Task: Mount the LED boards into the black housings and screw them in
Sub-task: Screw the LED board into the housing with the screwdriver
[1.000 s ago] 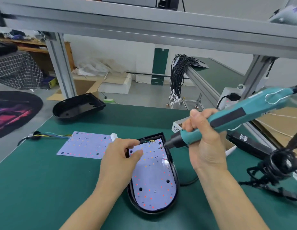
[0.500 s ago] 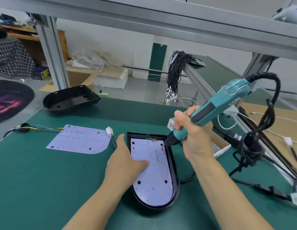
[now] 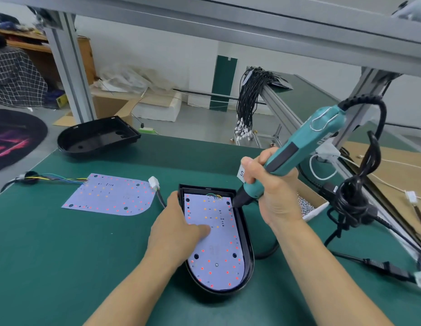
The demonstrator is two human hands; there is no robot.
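Our left hand (image 3: 178,229) presses flat on the board (image 3: 214,245) in the housing (image 3: 248,255). Our right hand (image 3: 273,191) grips the screwdriver (image 3: 296,154), tip at the board's 1 o'clock corner.

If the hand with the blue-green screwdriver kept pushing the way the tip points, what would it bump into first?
Most likely the LED board in the near black housing. The right hand aims the electric screwdriver down at the board's far right corner; its tip looks about touching there, though depth is unclear.

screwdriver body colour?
Teal with a black grip panel and black nose, seen in the head view: electric screwdriver.
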